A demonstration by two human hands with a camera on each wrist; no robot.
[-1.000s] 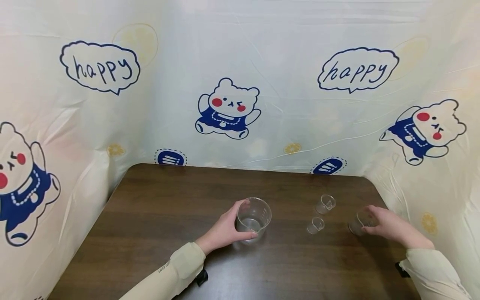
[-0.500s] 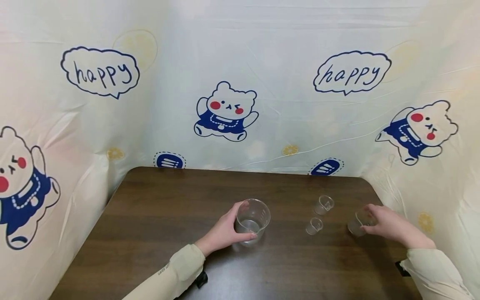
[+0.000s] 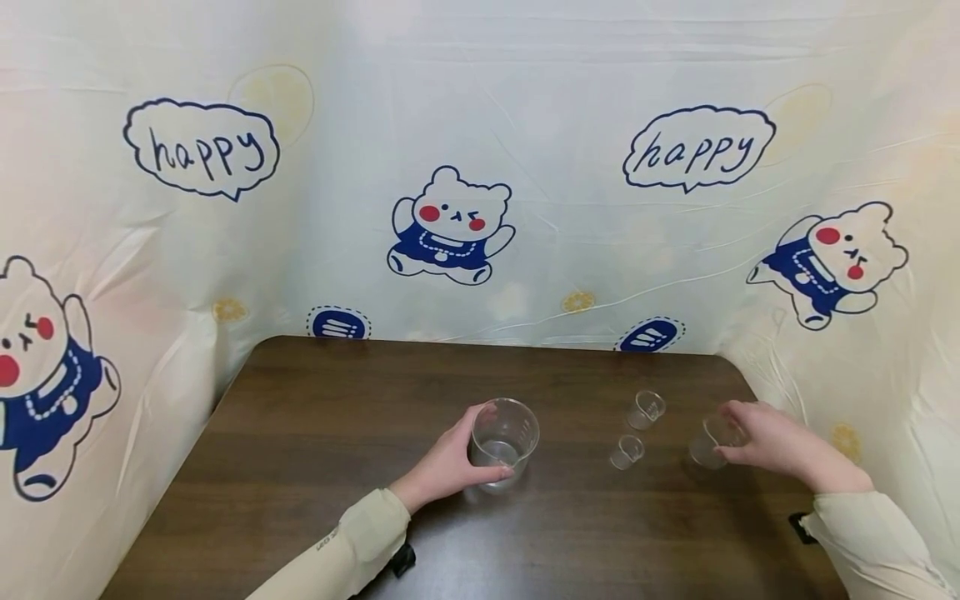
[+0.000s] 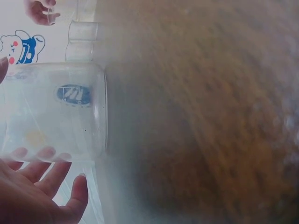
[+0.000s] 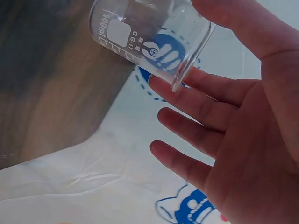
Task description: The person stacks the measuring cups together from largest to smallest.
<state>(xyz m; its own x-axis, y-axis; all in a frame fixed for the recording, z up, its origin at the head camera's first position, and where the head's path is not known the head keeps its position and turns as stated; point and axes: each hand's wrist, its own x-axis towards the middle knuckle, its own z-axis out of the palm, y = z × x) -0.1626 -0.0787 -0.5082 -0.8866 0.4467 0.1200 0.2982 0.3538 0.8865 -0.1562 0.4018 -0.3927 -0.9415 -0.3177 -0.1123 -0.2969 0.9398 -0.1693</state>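
L hand [image 3: 450, 457] has a partial curl round the lower-ctr big beaker [image 3: 506, 433], thumb on the near side, fingers on the far side; L wrist view shows the little finger sticking out, apart from the glass. Big beaker stands upright on the brown tabletop [image 3: 337, 400], mouth up; can't tell if there's any clear liquid in the bottom

R hand [image 3: 780, 446], lower right of frame, pinches the mid-size beaker [image 3: 705, 446] near its rim, thumb one side, fingers other; lower fingers fan out loosely in the R wrist view. White print [image 5: 149, 49] on this beaker incl. "GG-17" & a ml scale; its clear wall lets the patterned backdrop [image 3: 570, 150] show thru. Can't tell if its base touches the tabletop

Btwn the two held beakers, right of ctr: small beaker [image 3: 647, 410] w/ scale marks, & just below it in frame the tiniest beaker [image 3: 627, 452], near but apart. Both mouth up, tabletop visible thru the glass; contents too small to tell
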